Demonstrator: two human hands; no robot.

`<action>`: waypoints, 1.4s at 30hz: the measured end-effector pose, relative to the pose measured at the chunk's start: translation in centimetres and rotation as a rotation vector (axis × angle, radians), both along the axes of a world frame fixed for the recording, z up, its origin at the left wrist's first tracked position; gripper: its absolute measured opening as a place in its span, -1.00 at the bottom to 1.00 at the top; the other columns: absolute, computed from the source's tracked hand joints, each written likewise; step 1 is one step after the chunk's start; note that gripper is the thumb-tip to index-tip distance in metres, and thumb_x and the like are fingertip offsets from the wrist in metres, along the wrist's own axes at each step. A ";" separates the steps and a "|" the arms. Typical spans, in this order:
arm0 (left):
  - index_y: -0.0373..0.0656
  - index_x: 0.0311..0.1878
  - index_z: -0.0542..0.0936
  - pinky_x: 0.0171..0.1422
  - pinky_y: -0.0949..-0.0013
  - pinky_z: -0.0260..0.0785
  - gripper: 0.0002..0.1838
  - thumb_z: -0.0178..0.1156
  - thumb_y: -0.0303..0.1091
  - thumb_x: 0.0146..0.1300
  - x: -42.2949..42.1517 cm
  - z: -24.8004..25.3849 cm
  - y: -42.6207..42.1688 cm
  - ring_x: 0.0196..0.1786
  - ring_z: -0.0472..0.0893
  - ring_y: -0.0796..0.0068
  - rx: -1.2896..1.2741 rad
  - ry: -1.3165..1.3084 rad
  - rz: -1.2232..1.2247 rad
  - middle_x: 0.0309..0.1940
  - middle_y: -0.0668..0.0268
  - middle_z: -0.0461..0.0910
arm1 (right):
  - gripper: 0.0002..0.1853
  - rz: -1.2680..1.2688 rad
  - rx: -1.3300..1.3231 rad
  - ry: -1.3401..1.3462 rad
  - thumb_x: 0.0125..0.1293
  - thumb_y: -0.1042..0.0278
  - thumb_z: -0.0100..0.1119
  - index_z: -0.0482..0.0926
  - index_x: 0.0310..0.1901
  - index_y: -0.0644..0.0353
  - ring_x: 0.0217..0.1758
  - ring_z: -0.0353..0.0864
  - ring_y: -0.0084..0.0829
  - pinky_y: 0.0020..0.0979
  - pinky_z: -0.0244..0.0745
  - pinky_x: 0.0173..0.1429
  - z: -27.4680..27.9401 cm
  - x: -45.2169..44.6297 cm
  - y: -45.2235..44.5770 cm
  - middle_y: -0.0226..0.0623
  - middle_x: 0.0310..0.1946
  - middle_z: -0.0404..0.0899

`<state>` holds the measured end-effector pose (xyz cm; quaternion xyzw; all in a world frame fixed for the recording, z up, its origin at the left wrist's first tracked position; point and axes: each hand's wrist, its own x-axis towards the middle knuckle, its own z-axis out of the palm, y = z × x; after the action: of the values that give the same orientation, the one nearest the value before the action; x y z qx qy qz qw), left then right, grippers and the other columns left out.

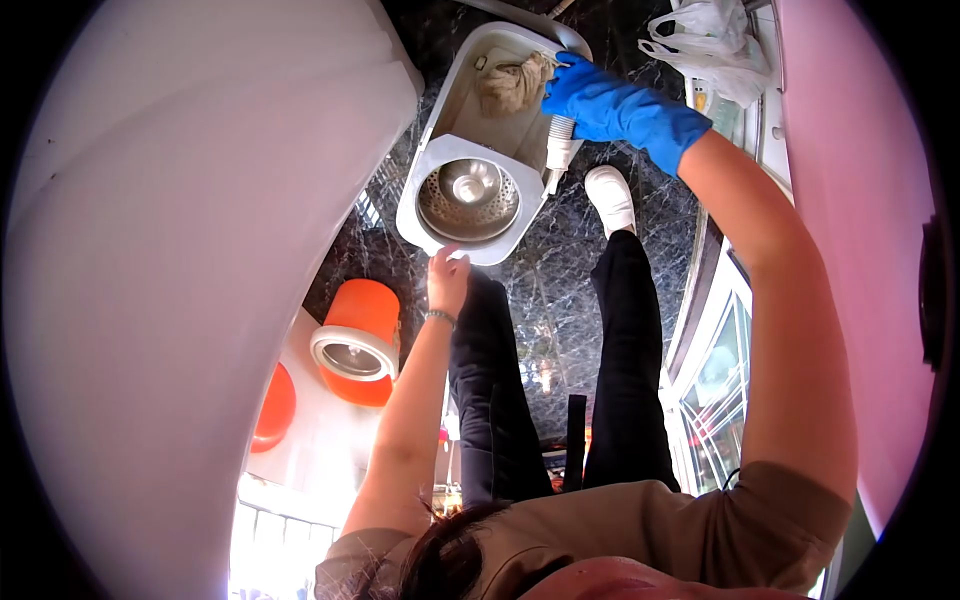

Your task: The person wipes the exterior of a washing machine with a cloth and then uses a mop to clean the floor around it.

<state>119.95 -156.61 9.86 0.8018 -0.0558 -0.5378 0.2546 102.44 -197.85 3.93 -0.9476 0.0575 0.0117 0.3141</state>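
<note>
A grey-white mop bucket (497, 149) with a round metal spin basket (469, 199) at its near end stands on the dark floor. My right hand (590, 98), in a blue rubber glove, is closed at the bucket's far right side, against the edge of a crumpled, dirty beige cloth (512, 86). The glove hides part of its fingers. My bare left hand (447, 281) has its fingers bent onto the near rim, beside the basket. Under my right hand, a ribbed white drain hose (561, 135) runs along the bucket's right side.
An orange bucket (362, 310) with a white-rimmed basket stands at the left, near another orange object (273, 408). White plastic bags (710, 45) lie at the upper right. My white shoe (610, 197) is right of the mop bucket. A large pale surface (190, 230) fills the left.
</note>
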 end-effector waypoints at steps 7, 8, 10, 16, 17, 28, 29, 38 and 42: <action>0.08 0.14 0.44 0.36 -0.09 0.05 -0.41 0.34 -0.17 -0.04 -2.8 0.2 -4.7 0.33 0.03 -0.25 0.183 -0.263 -0.364 0.34 -0.05 -0.02 | -0.42 0.136 -0.037 0.007 -0.19 0.20 0.50 0.55 -0.05 0.11 -0.16 0.52 -0.19 -0.12 0.31 0.19 11.5 5.6 -2.6 -0.28 -0.29 0.54; 0.08 0.14 0.44 0.36 -0.09 0.05 -0.41 0.34 -0.17 -0.04 -2.9 0.7 -5.1 0.33 0.03 -0.25 0.189 -0.263 -0.358 0.34 -0.05 -0.02 | -0.37 0.108 -0.024 -0.003 -0.18 0.17 0.51 0.51 0.00 0.11 -0.20 0.52 -0.22 -0.15 0.35 0.13 13.5 6.3 -2.1 -0.29 -0.31 0.52; 0.10 0.17 0.40 0.37 -0.09 0.05 -0.39 0.33 -0.19 -0.03 -2.8 1.1 -5.6 0.33 0.02 -0.25 0.297 -0.434 -0.190 0.34 -0.10 -0.10 | -0.30 0.142 0.031 0.052 -0.17 0.13 0.52 0.45 0.07 0.10 -0.25 0.50 -0.27 -0.20 0.37 0.05 17.2 7.1 -0.4 -0.30 -0.33 0.50; -0.07 0.08 0.48 0.28 0.20 0.21 -0.53 0.28 -0.17 0.09 0.1 -2.7 -0.4 0.20 0.27 0.05 0.359 -0.271 0.086 0.19 0.00 0.10 | -0.70 0.382 -0.773 -0.032 0.29 0.16 -0.06 0.49 -0.03 0.07 -0.46 0.42 -0.48 -0.29 0.30 -0.27 14.8 5.4 5.1 -0.36 -0.35 0.45; -0.07 0.08 0.49 0.28 0.20 0.22 -0.54 0.28 -0.18 0.09 0.3 -2.4 -0.3 0.19 0.29 0.05 0.343 -0.271 0.056 0.18 -0.01 0.12 | -0.79 0.275 -0.654 0.106 0.20 0.23 0.02 0.52 -0.13 -0.05 -0.40 0.51 -0.42 -0.22 0.33 -0.25 11.4 5.6 6.9 -0.38 -0.39 0.52; -0.10 0.09 0.48 0.33 0.17 0.17 -0.56 0.22 -0.22 0.14 0.1 1.0 -2.1 0.25 0.27 -0.03 0.198 -0.242 -0.202 0.23 -0.06 0.13 | -0.90 -0.142 -0.480 0.560 0.11 0.29 0.12 0.65 -0.43 -0.03 -0.31 0.59 -0.33 -0.12 0.36 -0.15 -14.1 7.6 6.1 -0.40 -0.46 0.63; -0.10 0.09 0.48 0.30 0.19 0.21 -0.58 0.22 -0.26 0.14 0.0 1.8 -2.8 0.21 0.30 -0.01 0.163 -0.259 -0.241 0.21 -0.06 0.13 | -0.90 -0.141 -0.467 0.552 0.10 0.30 0.12 0.65 -0.44 -0.03 -0.32 0.59 -0.33 -0.12 0.35 -0.16 -14.6 7.2 6.7 -0.40 -0.46 0.63; -0.22 0.08 0.45 0.06 0.45 0.42 -0.71 0.10 -0.38 0.33 6.2 17.9 0.4 0.04 0.49 0.54 -0.027 -0.179 0.199 -0.04 0.32 0.50 | -0.88 0.182 -0.519 0.429 0.05 0.33 0.14 0.68 -0.53 -0.06 -0.35 0.57 -0.34 -0.16 0.32 -0.19 -9.8 1.7 11.8 -0.38 -0.51 0.62; -0.27 0.07 0.47 0.01 0.43 0.43 -0.71 0.11 -0.41 0.31 10.6 31.7 4.3 0.00 0.54 0.46 0.070 -0.770 0.223 0.02 0.21 0.52 | -0.83 0.164 -0.791 0.505 0.18 0.37 0.05 0.66 -0.28 0.06 -0.16 0.56 -0.30 -0.11 0.36 -0.06 -10.1 0.8 12.2 -0.28 -0.31 0.62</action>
<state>130.52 -152.27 41.54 0.9540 -0.0415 -0.1687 0.2445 103.22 -185.65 -6.18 -0.9634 0.0573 0.2435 -0.0967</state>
